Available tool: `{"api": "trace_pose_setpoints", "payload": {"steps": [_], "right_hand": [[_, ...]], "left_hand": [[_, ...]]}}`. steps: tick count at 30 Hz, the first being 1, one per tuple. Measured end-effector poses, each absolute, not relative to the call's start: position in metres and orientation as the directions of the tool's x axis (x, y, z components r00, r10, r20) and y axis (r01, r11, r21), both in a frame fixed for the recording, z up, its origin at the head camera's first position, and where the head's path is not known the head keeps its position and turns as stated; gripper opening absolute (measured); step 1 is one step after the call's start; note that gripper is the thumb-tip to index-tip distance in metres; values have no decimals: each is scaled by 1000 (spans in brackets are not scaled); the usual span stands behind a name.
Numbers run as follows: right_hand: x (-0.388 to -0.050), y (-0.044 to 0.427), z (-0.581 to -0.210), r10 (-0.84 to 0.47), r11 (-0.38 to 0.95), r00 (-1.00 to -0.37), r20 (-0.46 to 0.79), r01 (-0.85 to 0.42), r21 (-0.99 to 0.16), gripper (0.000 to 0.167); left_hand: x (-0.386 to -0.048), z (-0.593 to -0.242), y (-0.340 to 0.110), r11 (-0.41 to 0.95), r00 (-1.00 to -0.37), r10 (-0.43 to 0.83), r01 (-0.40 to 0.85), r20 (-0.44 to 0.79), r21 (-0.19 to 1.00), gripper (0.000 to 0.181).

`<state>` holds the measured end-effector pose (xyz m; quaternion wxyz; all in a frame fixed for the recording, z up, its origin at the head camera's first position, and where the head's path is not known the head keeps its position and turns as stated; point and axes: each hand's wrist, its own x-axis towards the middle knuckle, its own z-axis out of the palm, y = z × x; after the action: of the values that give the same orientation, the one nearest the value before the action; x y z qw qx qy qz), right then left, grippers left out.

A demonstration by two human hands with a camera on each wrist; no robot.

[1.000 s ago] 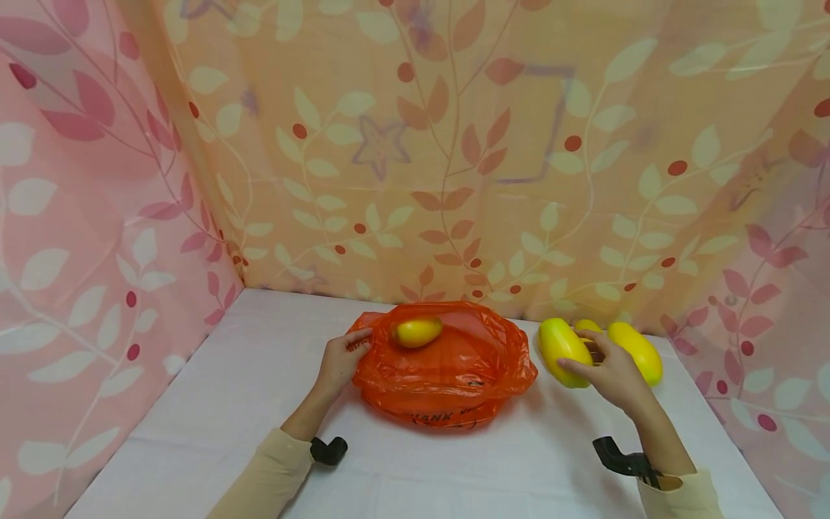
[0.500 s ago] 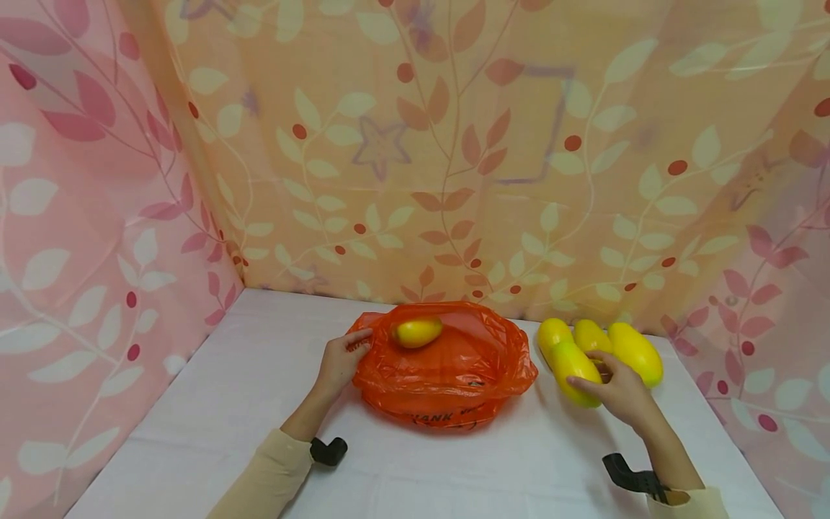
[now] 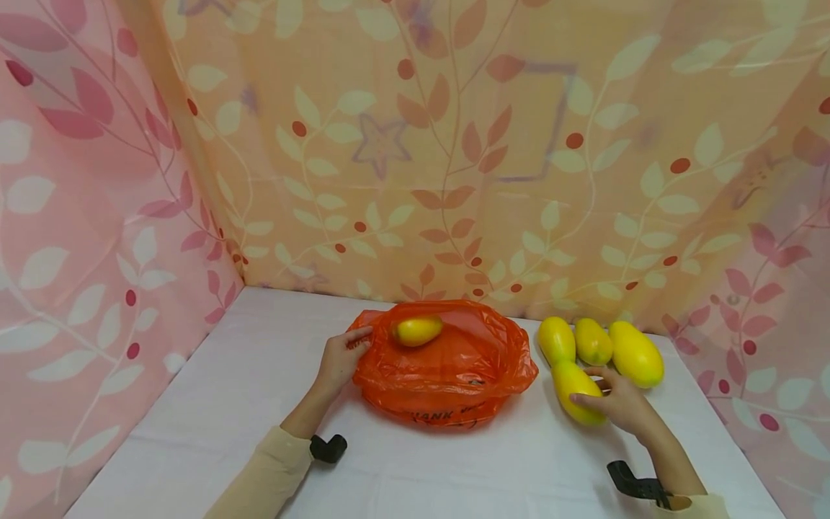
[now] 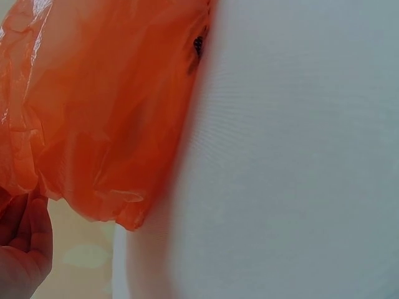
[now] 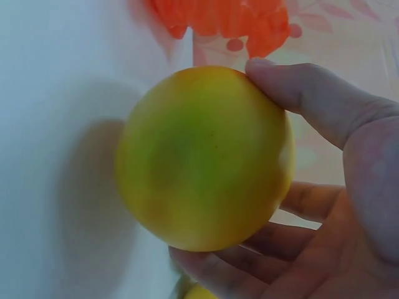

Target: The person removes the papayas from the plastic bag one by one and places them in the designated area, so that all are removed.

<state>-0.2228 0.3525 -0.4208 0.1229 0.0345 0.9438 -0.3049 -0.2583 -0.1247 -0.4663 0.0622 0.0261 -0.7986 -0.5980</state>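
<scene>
An orange-red plastic bag [image 3: 447,367] with dark printed letters lies spread on the white table, its mouth turned up. Just inside its left rim shows one yellow mango [image 3: 418,331]. My left hand [image 3: 341,360] pinches that left rim; in the left wrist view its curled fingers [image 4: 41,227] meet the bag's edge. To the right of the bag, my right hand [image 3: 625,404] grips another yellow mango [image 3: 577,393] between thumb and fingers. The right wrist view shows this mango's rounded end, greenish in the middle, with a shadow on the table beside it.
Behind the held mango lie three more yellow mangoes: a left one [image 3: 555,340], a middle one [image 3: 593,342] and a larger right one [image 3: 637,355]. A leaf-patterned curtain [image 3: 454,144] stands along the table's back edge, with pink sides left and right.
My right hand has drawn one mango toward me, away from the others, uncovering the left one behind it. The left hand and the bag stay in place.
</scene>
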Motion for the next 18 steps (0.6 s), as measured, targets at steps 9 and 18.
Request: {"api": "trace_pose_setpoints", "payload": {"steps": [9, 18], "right_hand": [[-224, 360, -428, -2, 817, -955, -297, 169, -551, 96], [-226, 363, -432, -4, 812, -948, -317, 182, -555, 97]], "left_hand": [[-259, -466, -125, 282, -990, -122, 30, 67, 959, 34], [-259, -466, -125, 274, -990, -126, 23, 59, 962, 34]]}}
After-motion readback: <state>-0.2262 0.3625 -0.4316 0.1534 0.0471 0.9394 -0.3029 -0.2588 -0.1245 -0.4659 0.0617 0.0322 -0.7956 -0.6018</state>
